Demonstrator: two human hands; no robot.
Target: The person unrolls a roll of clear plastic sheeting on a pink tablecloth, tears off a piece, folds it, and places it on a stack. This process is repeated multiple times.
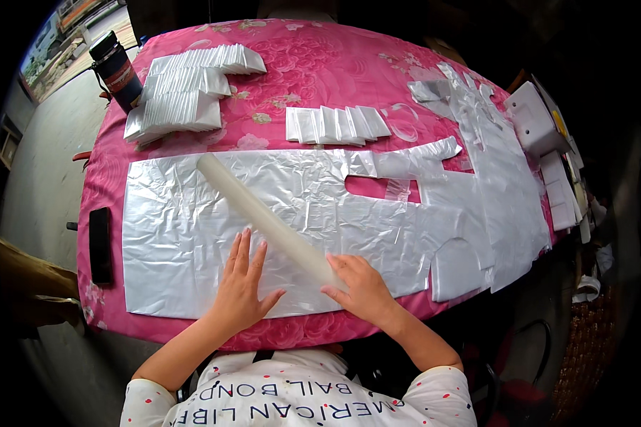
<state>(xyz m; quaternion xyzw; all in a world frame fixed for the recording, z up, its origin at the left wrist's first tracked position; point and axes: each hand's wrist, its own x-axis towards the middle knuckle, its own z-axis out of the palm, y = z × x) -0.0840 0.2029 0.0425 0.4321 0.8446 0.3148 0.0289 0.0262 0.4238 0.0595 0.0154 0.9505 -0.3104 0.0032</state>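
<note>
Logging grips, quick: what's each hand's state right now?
Left hand: open, on the silvery plastic sheet, holding nothing.
Right hand: closed on the near end of the pale rod.

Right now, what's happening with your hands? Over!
Left hand spread over silvery plastic sheet. Right hand gripping near end of pale tube. Tube slants across sheet; folded stacks beyond.

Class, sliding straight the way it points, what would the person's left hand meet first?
The left hand would probably meet the long, whitish, plastic-looking cylinder first, though exact depth is unclear.

Daylit grey floor [46, 160] lies left of the pink-clothed table [310, 71], the right side dim.
</note>
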